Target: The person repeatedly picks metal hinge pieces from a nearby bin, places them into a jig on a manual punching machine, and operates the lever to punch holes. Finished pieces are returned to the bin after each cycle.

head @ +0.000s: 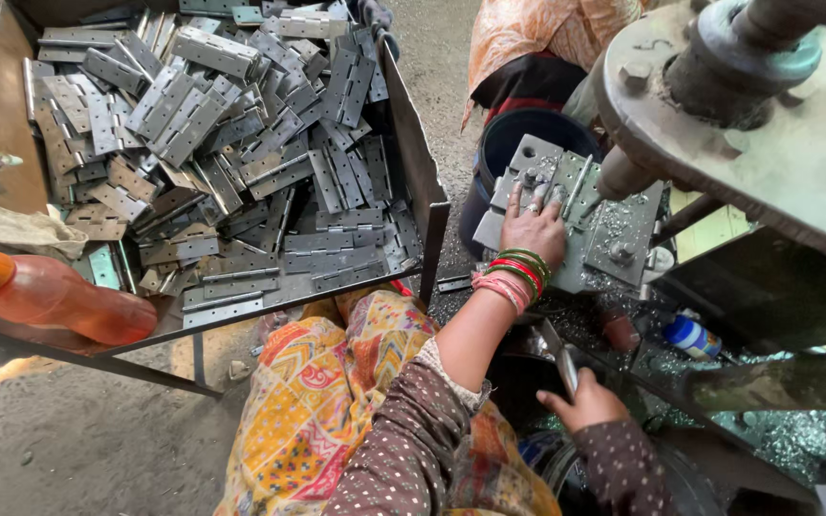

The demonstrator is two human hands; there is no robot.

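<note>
Steel hinges fill a big metal tray on the left, well apart from the hands. Beside it stands a heavy drill press, with a grey jig plate beneath its spindle. Pressed flat on a hinge lying on that plate is the left hand, fingers spread. Lower down, the right hand is closed around a metal lever handle. An orange plastic bottle lies at the tray's near corner.

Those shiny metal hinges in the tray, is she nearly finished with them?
Hard to say what is done: no finished pile shows. In hand, the left hand presses a flat grey metal hinge on the press plate, while the right hand has a grip on a metal lever. Left: a heaped tray of hinges.
</note>
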